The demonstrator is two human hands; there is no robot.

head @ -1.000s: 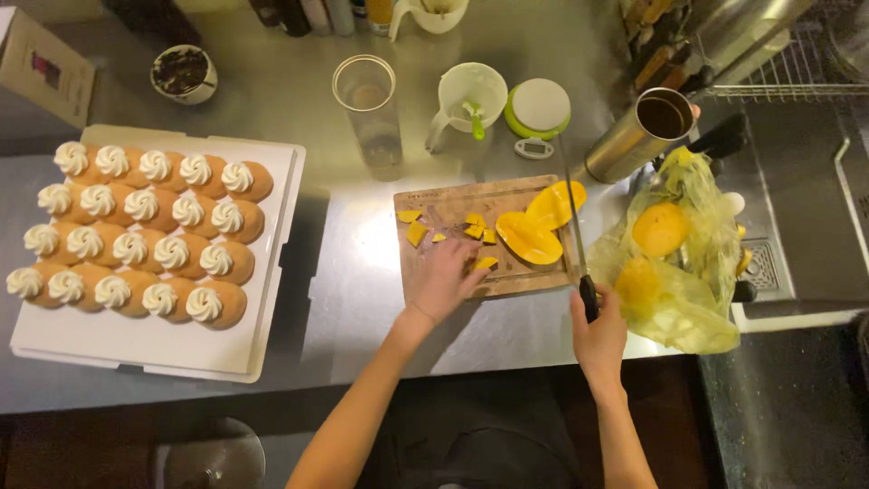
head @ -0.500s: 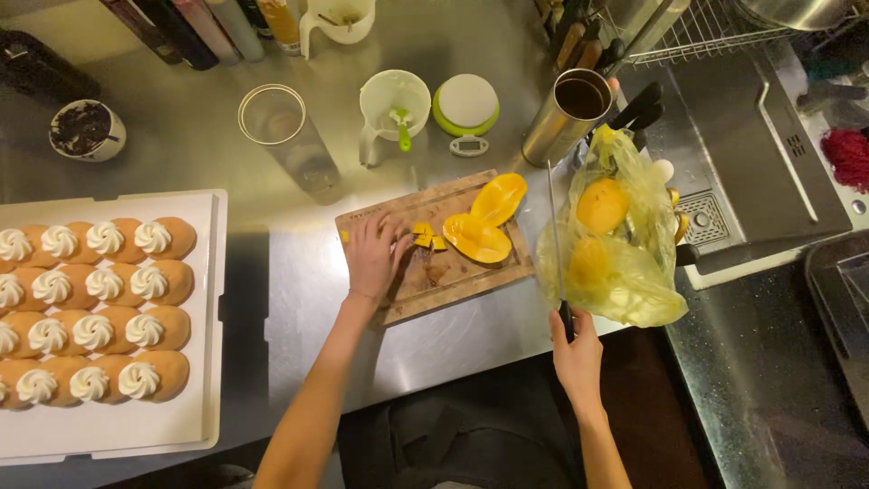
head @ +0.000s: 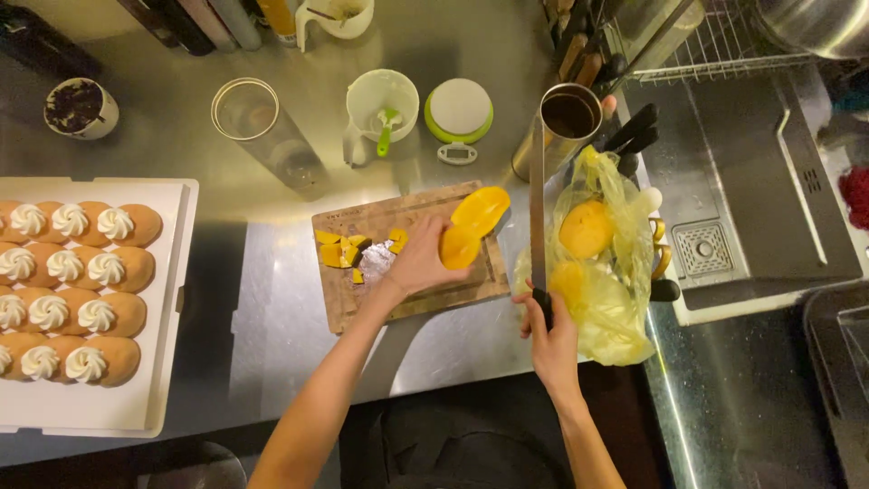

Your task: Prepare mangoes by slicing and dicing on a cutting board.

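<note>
Across the steel worktop (head: pixel 272 299) in front of me, the biggest thing is the white tray (head: pixel 136 398) on my left, filled with rows of round brown pastries (head: pixel 127 312) topped with swirls of cream. Next in size, on my right, a thin yellow plastic bag (head: pixel 615 299) holds whole mangoes (head: pixel 587 228) not yet cut, beside the sink (head: pixel 769 208). Between them lies the wooden cutting board (head: pixel 362 303), and on it the work looks partly done, as far as I can judge: a few small mango cubes (head: pixel 337 251) sit at the board's left end, while two large mango halves (head: pixel 471 226) at its right end remain uncut. Behind the board stand a tall clear glass (head: pixel 262 131), a white jug with a green spoon (head: pixel 385 113), a green-rimmed lid (head: pixel 460 110) and a metal cup (head: pixel 561 127). My left hand (head: pixel 418 263) rests on the board with its fingers curled loosely around the nearer mango half, touching it rather than lifting it. My right hand (head: pixel 548 330) is closed tight on the dark handle of a long knife (head: pixel 537 195), held off the board's right edge, its blade pointing away from me toward the metal cup.
</note>
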